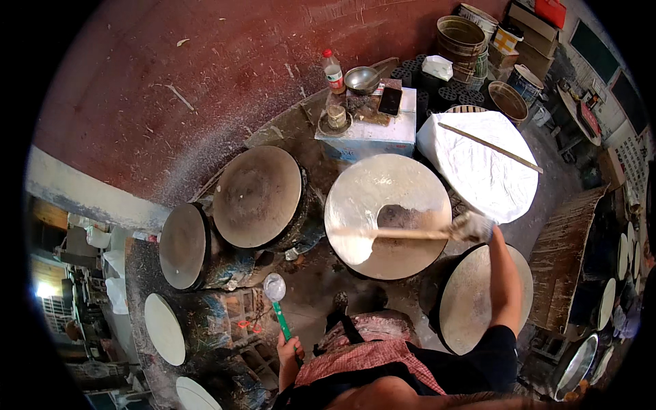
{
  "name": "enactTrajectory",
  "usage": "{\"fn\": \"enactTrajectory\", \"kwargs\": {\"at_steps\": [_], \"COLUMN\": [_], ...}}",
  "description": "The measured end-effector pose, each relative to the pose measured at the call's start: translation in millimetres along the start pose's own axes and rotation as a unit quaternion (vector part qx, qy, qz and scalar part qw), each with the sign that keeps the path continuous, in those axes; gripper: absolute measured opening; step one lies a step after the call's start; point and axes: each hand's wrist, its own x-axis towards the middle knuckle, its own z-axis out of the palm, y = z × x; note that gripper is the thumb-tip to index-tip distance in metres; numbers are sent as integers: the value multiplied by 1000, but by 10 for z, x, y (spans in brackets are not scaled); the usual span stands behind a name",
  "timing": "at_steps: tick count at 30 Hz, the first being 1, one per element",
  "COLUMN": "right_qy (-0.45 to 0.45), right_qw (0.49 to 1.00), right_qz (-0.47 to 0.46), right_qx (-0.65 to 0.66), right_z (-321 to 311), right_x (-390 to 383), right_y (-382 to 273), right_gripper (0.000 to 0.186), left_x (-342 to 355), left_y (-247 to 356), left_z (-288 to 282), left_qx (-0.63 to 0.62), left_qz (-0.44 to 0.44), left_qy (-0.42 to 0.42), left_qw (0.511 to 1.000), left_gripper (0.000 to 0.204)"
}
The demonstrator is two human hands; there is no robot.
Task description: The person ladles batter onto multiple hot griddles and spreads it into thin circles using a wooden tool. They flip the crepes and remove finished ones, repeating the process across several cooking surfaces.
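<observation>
Gripping a stick [410, 234], the gloved right hand [471, 227] holds it across the pale griddle [417, 179], over white paste [357, 251]. The left hand [290, 350] clasps a ladle [275, 288]; 2 brown griddles [257, 197] stand left of the pale one.

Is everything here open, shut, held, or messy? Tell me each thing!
Left hand: closed around ladle
Ladle: held, its bowl whitened
Right hand: gloved, gripping wooden spreader
Wooden spreader: held across middle griddle
Middle griddle: partly coated white
Bottle: upright, red cap on
Phone: flat, screen dark
</observation>
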Motion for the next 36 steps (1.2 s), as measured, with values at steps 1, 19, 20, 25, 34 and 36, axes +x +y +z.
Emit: {"fn": "enactTrajectory", "kwargs": {"at_steps": [1, 19, 20, 25, 34, 36], "right_qy": [3, 466, 490, 535, 627, 633], "right_qw": [997, 871, 858, 811, 768, 769], "right_qz": [-64, 84, 119, -76, -18, -87], "right_qx": [-47, 129, 95, -227, -129, -23], "right_z": [-1, 2521, 3026, 4112, 4272, 4332], "right_x": [247, -1909, -1527, 195, -303, -34], "right_y": [-37, 1581, 1193, 756, 1325, 1143], "right_gripper": [36, 30, 32, 28, 29, 27], "left_x": [85, -261, -260, -236, -478, -453], "left_y": [-56, 931, 979, 1174, 1282, 1256], "left_z": [-153, -82, -98, -221, -403, -411], "left_qx": [-19, 119, 130, 173, 165, 158], "left_qz": [-7, -20, -12, 4, 21, 11], "left_qy": [-23, -60, -48, -62, -110, -115], "left_qw": [1000, 991, 990, 983, 980, 981], "left_gripper": [63, 43, 42, 53, 57, 57]}}
